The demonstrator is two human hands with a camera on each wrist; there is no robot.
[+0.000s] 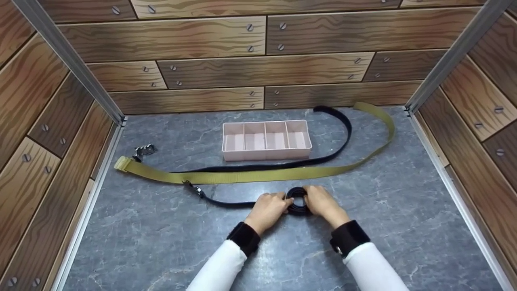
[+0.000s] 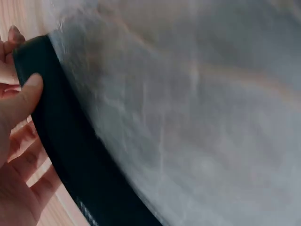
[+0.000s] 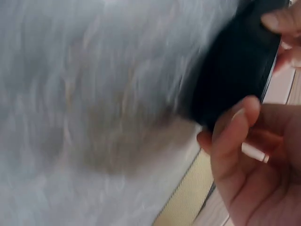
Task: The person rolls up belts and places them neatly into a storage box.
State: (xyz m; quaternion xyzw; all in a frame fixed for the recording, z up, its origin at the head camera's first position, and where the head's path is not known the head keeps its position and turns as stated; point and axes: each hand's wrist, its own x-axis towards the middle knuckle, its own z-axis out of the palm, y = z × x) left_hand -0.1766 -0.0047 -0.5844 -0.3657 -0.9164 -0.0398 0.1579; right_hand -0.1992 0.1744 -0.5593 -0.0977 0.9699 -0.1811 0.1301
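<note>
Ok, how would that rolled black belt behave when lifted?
The rolled black belt looks bendy, being coiled, so may unwind if the left hand and right hand release it. Its uncoiled tail would probably dangle.

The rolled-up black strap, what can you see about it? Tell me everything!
The strap looks smooth and flat, wound in layers into a ring, its hole facing up. A loose tail runs left along the grey surface to a shiny metal-looking buckle near the yellow strap. The left grip and right grip hold the ring.
</note>
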